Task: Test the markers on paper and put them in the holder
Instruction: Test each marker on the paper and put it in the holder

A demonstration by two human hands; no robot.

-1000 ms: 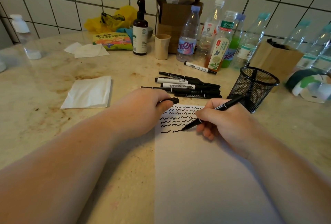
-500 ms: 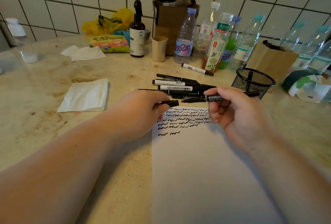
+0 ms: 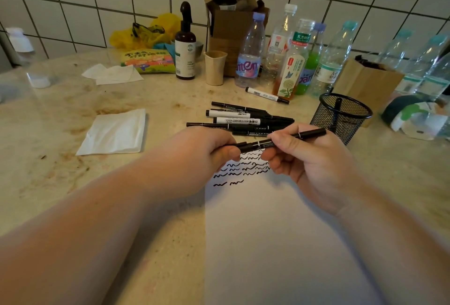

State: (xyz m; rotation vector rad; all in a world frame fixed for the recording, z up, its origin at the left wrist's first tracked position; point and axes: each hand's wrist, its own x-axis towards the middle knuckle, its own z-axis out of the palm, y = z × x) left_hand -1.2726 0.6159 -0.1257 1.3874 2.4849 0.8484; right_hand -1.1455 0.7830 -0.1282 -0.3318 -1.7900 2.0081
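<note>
My right hand (image 3: 309, 161) holds a thin black marker (image 3: 309, 134) level above the white paper (image 3: 280, 243). My left hand (image 3: 194, 153) grips the black cap (image 3: 244, 145), which meets the marker's tip end. Rows of black squiggles (image 3: 243, 167) cover the top of the sheet. A pile of several black and white markers (image 3: 243, 120) lies just beyond my hands. One more white marker (image 3: 266, 95) rests near the bottles. The black mesh holder (image 3: 341, 116) stands to the right with one marker inside.
Plastic bottles (image 3: 250, 53), a brown spray bottle (image 3: 185, 46), a beige cup (image 3: 214, 68) and cardboard boxes (image 3: 231, 19) line the tiled wall. A folded tissue (image 3: 114, 133) lies at the left. A brown paper box (image 3: 365, 83) stands behind the holder.
My right hand lifted the marker off the paper, turned it level and brought its tip to the cap in my left hand. The two now meet.
</note>
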